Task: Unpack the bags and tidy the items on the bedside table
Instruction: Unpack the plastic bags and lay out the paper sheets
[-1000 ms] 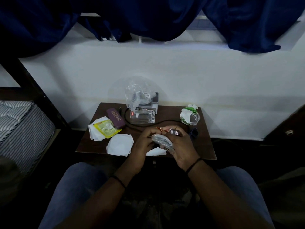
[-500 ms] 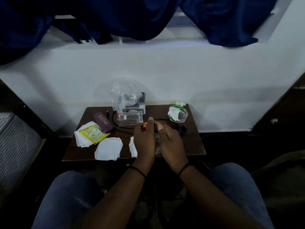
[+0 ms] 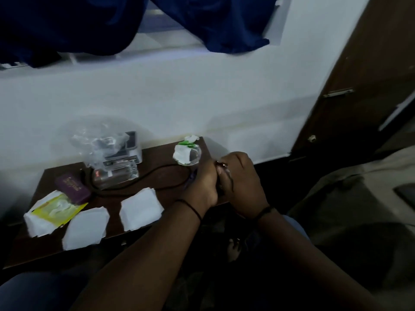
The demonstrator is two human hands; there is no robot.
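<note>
My left hand (image 3: 203, 184) and my right hand (image 3: 243, 182) are pressed together over the right end of the brown bedside table (image 3: 157, 158). Between them they grip a small dark item (image 3: 222, 176) with a reddish tip; most of it is hidden by my fingers. A clear plastic bag (image 3: 105, 142) lies on a white box (image 3: 132, 149) and a clear case (image 3: 116, 175) at the back. A clear bag with white and green contents (image 3: 187, 153) sits just left of my hands.
Three white pads (image 3: 140, 208) (image 3: 86, 227) (image 3: 37, 223) lie along the table's front, one under a yellow sachet (image 3: 59, 209). A purple case (image 3: 73, 187) and a black cable (image 3: 155, 175) lie mid-table. A brown door (image 3: 359, 86) stands at right, blue curtains (image 3: 67, 25) hang above.
My joined hands have moved from the table's front middle to its right end, uncovering the third white pad. The view has swung to the right.
</note>
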